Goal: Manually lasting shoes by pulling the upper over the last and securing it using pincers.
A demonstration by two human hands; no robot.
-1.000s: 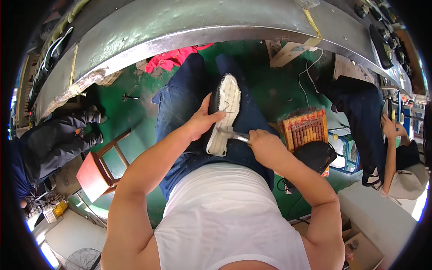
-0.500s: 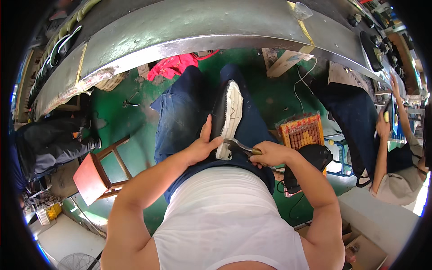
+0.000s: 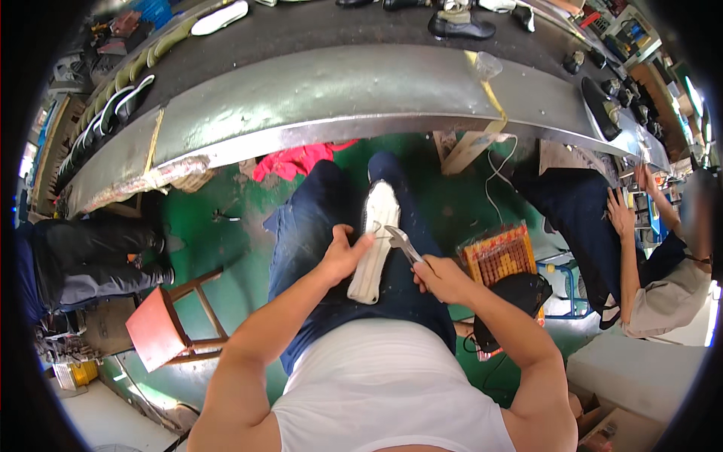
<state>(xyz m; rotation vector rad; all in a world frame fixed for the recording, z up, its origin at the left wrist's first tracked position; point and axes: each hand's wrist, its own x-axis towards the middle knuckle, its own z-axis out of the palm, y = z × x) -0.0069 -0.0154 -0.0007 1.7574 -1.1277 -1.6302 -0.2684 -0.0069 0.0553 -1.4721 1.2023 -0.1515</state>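
Observation:
A shoe [image 3: 367, 273] lies bottom up along my thighs, its pale underside facing me and a dark upper edge showing along its left side. My left hand [image 3: 346, 254] grips it from the left, the thumb and fingers reaching its edge. My right hand [image 3: 440, 277] is closed round the handle of metal pincers [image 3: 400, 239]. The head of the pincers lies over the right edge of the shoe, near mid-length; whether the jaws bite on anything is too small to tell.
A metal-edged workbench [image 3: 301, 90] spans the front, with a dark shoe [image 3: 461, 26] and others on it. A red-topped stool [image 3: 157, 329] stands left, a beaded seat cover [image 3: 501, 260] right. Beyond it a co-worker's arm [image 3: 626, 248] reaches to the bench. Red cloth [image 3: 294, 162] lies below.
The pincers have moved from the near end of the shoe to about its middle. The shoe has turned so its underside faces me more squarely. My view has tilted up, showing more bench.

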